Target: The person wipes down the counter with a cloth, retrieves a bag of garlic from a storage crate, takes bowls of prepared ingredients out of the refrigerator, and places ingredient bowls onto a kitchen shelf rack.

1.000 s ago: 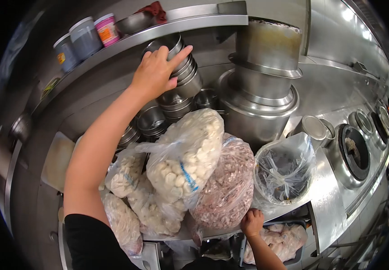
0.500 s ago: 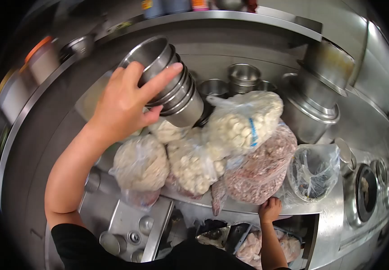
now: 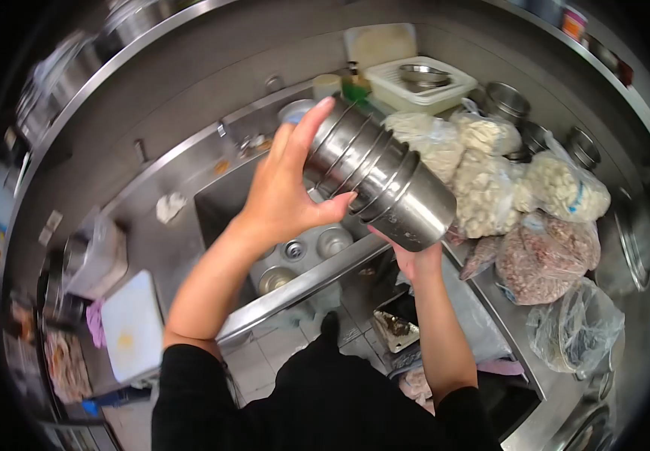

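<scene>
A stack of several nested stainless steel pots (image 3: 396, 180) is held tilted in the air in front of me, its lowest base pointing down to the right. My left hand (image 3: 284, 180) grips the upper left end, thumb on the near side and fingers along the far side. My right hand (image 3: 417, 259) is under the stack's lower end and touches it; most of its fingers are hidden behind the metal. Below the stack lies a sink (image 3: 317, 274) with a few metal pots (image 3: 275, 279) standing in it around the drain.
Bags of pale food (image 3: 483, 192) and a bag of minced meat (image 3: 547, 263) crowd the right counter, beside a plastic-lined container (image 3: 577, 327). A lidded white tub (image 3: 419, 83) stands behind. At left lie a white cutting board (image 3: 130, 327) and a clear bin (image 3: 103, 259).
My view has swung left toward the sink. The stack has come down from above the bags, and my right hand has moved from the counter edge to beneath it.
</scene>
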Tool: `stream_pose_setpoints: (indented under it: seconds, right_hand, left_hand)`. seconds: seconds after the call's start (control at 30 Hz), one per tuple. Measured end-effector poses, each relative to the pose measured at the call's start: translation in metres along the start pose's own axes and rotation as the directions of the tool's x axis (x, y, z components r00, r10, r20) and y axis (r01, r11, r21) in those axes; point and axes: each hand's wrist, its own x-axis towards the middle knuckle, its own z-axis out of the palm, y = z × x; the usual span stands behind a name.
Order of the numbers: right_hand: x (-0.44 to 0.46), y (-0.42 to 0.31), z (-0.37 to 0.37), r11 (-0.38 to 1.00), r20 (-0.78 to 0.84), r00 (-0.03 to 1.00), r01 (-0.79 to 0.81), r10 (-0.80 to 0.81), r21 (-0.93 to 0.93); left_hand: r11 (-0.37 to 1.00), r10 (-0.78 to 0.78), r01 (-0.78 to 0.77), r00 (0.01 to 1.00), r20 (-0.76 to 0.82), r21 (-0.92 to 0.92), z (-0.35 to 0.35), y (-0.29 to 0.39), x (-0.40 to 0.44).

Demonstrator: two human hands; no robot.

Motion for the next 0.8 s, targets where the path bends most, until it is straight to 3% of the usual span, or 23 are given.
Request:
stream_pose_setpoints:
  seconds: [0.03,0.07,0.1,0.17,0.2,0.23,0.27,0.33,0.4,0.47,0.67,0.73,0.77,0.8]
  right_hand:
    - [0.005,0.0,0.027,0.98,0.054,0.995,-0.09,0.082,0.176]
    - [0.01,0.0,0.052,0.923,0.115,0.982,-0.182,0.152,0.339]
    - [0.01,0.003,0.074,0.92,0.126,0.977,-0.204,0.171,0.333]
    - [0.012,0.018,0.11,0.963,-0.026,0.981,-0.192,0.19,-0.188]
    - [0.023,0.034,0.111,0.921,0.023,0.977,-0.191,0.211,-0.34]
    - [0.029,0.044,0.123,0.858,0.029,0.965,-0.216,0.259,-0.467]
    - [0.033,0.053,0.138,0.778,0.031,0.953,-0.228,0.303,-0.585]
    - [0.04,0.078,0.163,0.702,0.029,0.939,-0.235,0.342,-0.672]
    - [0.044,0.1,0.186,0.614,0.019,0.927,-0.232,0.374,-0.755]
    - [0.045,0.121,0.212,0.526,0.023,0.945,-0.161,0.326,-0.835]
    - [0.046,0.159,0.259,0.388,0.018,0.933,-0.132,0.359,-0.912]
    - [0.042,0.168,0.256,0.526,0.118,0.899,-0.136,0.422,-0.839]
    - [0.037,0.174,0.251,0.625,0.13,0.876,-0.22,0.465,-0.749]
    - [0.031,0.182,0.241,0.701,0.152,0.844,-0.311,0.514,-0.641]
  left_hand:
    - [0.991,0.043,-0.034,0.997,-0.068,0.125,-0.005,-0.018,-0.02]
    - [0.97,-0.195,0.176,0.976,-0.102,-0.17,-0.006,-0.04,-0.043]
    - [0.916,-0.32,0.27,0.938,-0.134,-0.296,-0.005,-0.07,-0.065]
    - [0.69,-0.551,0.384,0.828,-0.101,-0.614,-0.005,-0.115,-0.107]
    - [0.506,-0.637,0.389,0.77,-0.029,-0.77,-0.005,-0.133,-0.127]
    - [0.474,-0.71,0.412,0.702,-0.06,-0.778,0.001,-0.164,-0.153]
    - [0.302,-0.76,0.411,0.648,0.043,-0.86,0.002,-0.184,-0.174]
    - [0.053,-0.819,0.354,0.55,0.162,-0.934,-0.006,-0.197,-0.202]
    - [-0.006,-0.83,0.329,0.525,0.189,-0.944,-0.013,-0.218,-0.228]
    - [-0.081,-0.822,0.18,0.544,0.168,-0.98,-0.023,-0.229,-0.241]
    - [-0.117,-0.832,0.114,0.531,0.16,-0.987,-0.064,-0.257,-0.275]
    - [0.041,-0.844,0.159,0.534,0.05,-0.986,-0.094,-0.247,-0.277]
    - [0.158,-0.848,0.234,0.53,-0.011,-0.959,-0.106,-0.251,-0.285]
    - [0.355,-0.83,0.339,0.543,-0.126,-0.871,-0.128,-0.238,-0.284]
